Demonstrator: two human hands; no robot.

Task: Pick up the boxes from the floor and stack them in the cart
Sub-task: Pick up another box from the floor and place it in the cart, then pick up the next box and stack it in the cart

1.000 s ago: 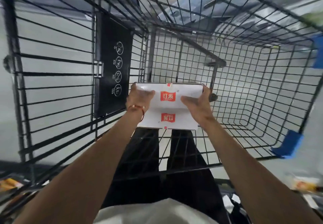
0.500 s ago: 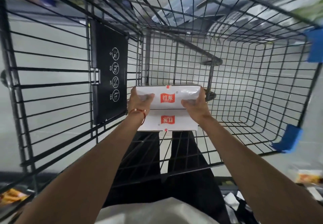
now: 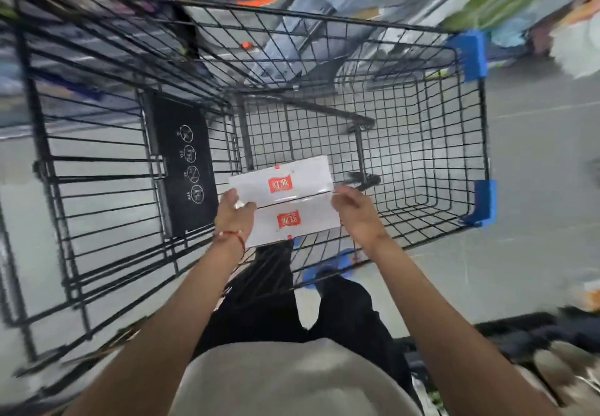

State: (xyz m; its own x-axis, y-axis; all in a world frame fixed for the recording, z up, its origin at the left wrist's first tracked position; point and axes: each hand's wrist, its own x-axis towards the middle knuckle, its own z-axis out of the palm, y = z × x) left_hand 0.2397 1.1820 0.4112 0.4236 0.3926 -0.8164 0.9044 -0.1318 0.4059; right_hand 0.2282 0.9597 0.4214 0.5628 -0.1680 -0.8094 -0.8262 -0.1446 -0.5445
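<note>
Now, left grip (image 3: 234, 217): clamped on the left edge of the box (image 3: 293, 199), thumb on top.
right grip (image 3: 355, 209): fingers curled round its right edge.
box: white, red labels, low inside the cart (image 3: 484, 129), beside the black panel (image 3: 181, 162).
cart: black wire, blue corner guards (image 3: 469, 55).

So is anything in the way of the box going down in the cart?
Nothing I can see. The left hand and right hand hold the white box inside the cart, whose wire bottom shows bare beside it.
</note>
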